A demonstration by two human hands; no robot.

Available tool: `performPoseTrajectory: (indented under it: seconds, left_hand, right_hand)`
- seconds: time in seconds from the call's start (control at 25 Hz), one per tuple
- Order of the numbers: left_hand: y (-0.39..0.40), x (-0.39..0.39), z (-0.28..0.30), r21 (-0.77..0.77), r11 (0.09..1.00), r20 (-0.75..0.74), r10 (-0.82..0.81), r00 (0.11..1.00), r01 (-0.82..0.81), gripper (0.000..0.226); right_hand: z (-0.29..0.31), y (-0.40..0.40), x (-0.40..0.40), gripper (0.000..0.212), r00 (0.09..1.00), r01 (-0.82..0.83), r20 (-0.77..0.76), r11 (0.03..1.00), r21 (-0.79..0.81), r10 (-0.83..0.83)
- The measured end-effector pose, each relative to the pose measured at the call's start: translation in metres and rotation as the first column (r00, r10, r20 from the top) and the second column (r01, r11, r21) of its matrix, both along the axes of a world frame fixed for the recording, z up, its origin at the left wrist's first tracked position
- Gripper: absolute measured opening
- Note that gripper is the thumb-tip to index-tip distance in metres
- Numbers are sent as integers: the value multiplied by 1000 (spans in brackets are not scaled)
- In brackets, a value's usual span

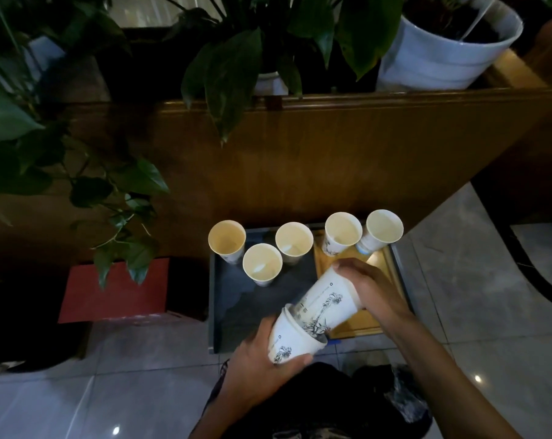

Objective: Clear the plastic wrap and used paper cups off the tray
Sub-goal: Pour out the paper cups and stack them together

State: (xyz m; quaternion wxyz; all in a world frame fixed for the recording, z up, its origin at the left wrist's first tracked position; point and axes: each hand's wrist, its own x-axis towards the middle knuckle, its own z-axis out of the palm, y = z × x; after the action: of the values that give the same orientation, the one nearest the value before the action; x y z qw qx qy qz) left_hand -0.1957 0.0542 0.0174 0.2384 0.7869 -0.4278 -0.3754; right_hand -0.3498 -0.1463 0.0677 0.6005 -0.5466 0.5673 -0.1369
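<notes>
A dark tray [224, 299] lies on the tiled floor with a wooden insert [382, 264] on its right side. Several white paper cups stand upright along its far part, among them one at the left [227, 240], one in the middle [294, 242] and one at the right [384, 228]. My left hand [258, 359] grips a printed paper cup [292, 340] tilted on its side. My right hand [368, 289] holds a second printed cup [326, 304] by its rim, its base pushed into the first cup's mouth. No plastic wrap shows on the tray.
A wooden counter front [315, 160] rises right behind the tray. Potted plants [78, 172] hang over the left, and a white pot [442, 52] stands on top. A red box [116, 289] sits left of the tray. A dark crumpled bag [404, 397] lies by my knees.
</notes>
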Motion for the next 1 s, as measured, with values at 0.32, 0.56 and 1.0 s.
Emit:
performPoseTrajectory:
  seconds: [0.32,0.56,1.0]
  left_hand:
    - [-3,0,1,12,1000,26,-13,1000,13,89]
    - [-3,1,-2,15,1000,28,-2,1000,2,86]
    - [2,1,1,7,1000,-22,14,1000,-14,90]
  right_hand:
    - [-16,15,5,53,997,-40,76,996,79,34]
    - [-23,36,15,43,992,-45,118,999,-2,45]
    - [-28,55,20,20,983,-159,75,981,-108,168]
